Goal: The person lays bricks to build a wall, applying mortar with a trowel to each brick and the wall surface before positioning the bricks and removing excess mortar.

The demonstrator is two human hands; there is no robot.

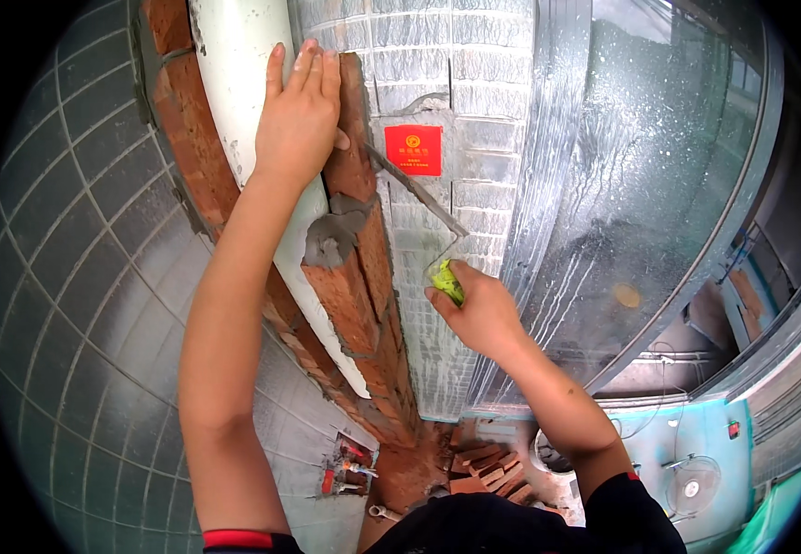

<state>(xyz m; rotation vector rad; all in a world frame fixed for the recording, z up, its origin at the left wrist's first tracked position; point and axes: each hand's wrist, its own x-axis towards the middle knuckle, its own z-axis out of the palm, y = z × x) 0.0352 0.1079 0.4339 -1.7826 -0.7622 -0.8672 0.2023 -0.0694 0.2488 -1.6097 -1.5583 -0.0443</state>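
Note:
My left hand (299, 115) lies flat on the top brick (352, 138) of a narrow red brick column (354, 295), fingers together against the brick and the white pipe (243, 83) beside it. My right hand (479, 309) grips the green handle of a trowel (419, 194). The trowel's thin metal blade slants up to the left and its tip touches the side of the top brick. Wet grey mortar (331, 240) sits in the joint below that brick.
Grey tiled walls stand on the left (77, 277) and behind the column (456, 120), with a red square sticker (413, 149). A glass pane in a metal frame (640, 185) is on the right. Loose bricks (488, 466) and small tools (345, 466) lie on the floor below.

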